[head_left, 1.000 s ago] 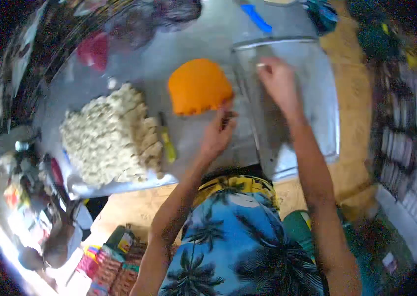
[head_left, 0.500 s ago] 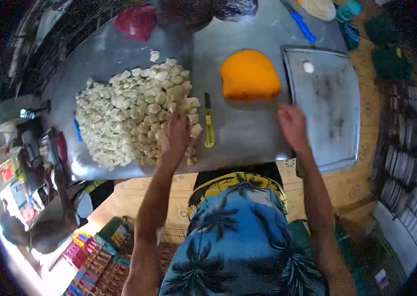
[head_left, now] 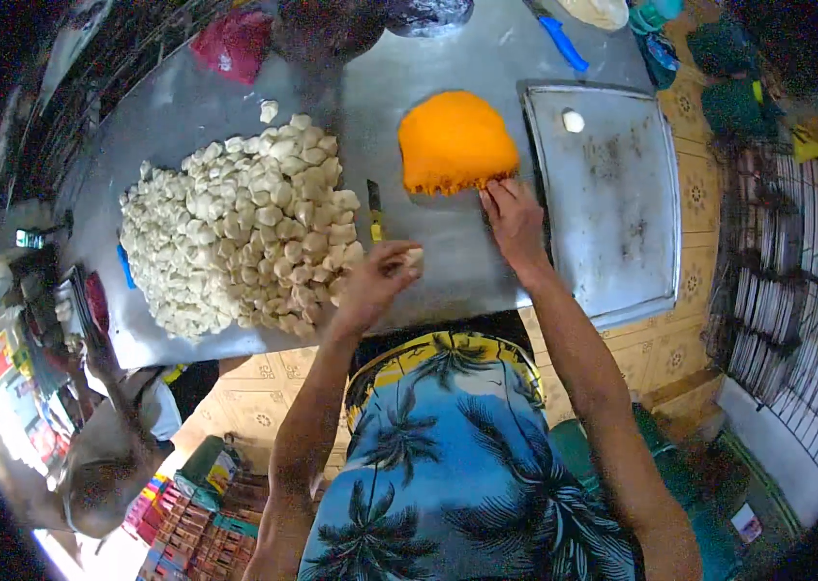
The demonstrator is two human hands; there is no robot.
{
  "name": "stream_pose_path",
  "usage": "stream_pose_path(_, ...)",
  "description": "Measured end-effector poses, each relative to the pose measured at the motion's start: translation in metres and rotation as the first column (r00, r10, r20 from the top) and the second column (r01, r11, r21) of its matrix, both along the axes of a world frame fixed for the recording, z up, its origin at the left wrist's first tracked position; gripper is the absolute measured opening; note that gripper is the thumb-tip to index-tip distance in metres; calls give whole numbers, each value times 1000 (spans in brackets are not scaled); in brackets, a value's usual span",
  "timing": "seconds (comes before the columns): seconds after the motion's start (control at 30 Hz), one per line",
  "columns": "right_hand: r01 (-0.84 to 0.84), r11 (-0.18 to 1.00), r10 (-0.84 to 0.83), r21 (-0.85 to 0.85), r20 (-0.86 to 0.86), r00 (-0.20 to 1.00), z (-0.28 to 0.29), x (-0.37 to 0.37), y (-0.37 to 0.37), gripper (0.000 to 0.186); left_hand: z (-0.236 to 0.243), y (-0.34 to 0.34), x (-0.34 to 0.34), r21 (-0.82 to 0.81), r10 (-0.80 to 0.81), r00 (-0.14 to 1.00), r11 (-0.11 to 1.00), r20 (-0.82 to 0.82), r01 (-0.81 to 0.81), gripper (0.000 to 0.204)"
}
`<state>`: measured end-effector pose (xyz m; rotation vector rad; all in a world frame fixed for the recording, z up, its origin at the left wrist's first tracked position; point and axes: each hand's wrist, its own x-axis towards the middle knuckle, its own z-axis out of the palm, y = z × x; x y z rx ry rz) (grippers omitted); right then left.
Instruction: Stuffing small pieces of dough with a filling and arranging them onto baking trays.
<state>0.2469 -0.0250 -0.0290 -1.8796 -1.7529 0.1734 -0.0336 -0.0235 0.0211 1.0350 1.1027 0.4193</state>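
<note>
My left hand [head_left: 375, 289] is closed, pinching a small pale dough piece [head_left: 414, 259] between thumb and fingers, just right of a wide heap of dough pieces [head_left: 244, 223]. My right hand [head_left: 515, 221] has its fingertips pinched together at the crumbly near edge of a bright orange mound [head_left: 457, 140], which looks soft, like a filling. Partly hidden behind my left hand lies a yellow box cutter [head_left: 376, 225]. A metal baking tray [head_left: 612, 242] stands to the right of my right hand, with one white dough ball [head_left: 574, 121] near its far left corner.
The metal table [head_left: 370, 107] carries a red bag [head_left: 233, 46], a blue-handled tool [head_left: 564, 44] and a pale bowl [head_left: 598, 12] along its far side. One dough piece [head_left: 270, 110] lies apart from the heap. Another person [head_left: 109, 455] is at the lower left; stacked trays [head_left: 796, 300] stand right.
My left hand has left the heap and moved right, a dough piece now in its fingers. My right hand has gone from beside the tray to the orange mound's edge. The whole view has shifted slightly.
</note>
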Motion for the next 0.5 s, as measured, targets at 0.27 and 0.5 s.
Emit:
stream_pose_path(0.27, -114, 829, -202, -547, -483, 852, -11, 17, 15, 22, -49, -2, 63, -195, 230, 973, 953, -22, -230, 40)
stream_pose_path(0.5, -166, 958, -59, -233, -729, 682, 15, -9, -36, 30, -49, 11, 102, -384, 438, 858, 866, 268, -321, 34)
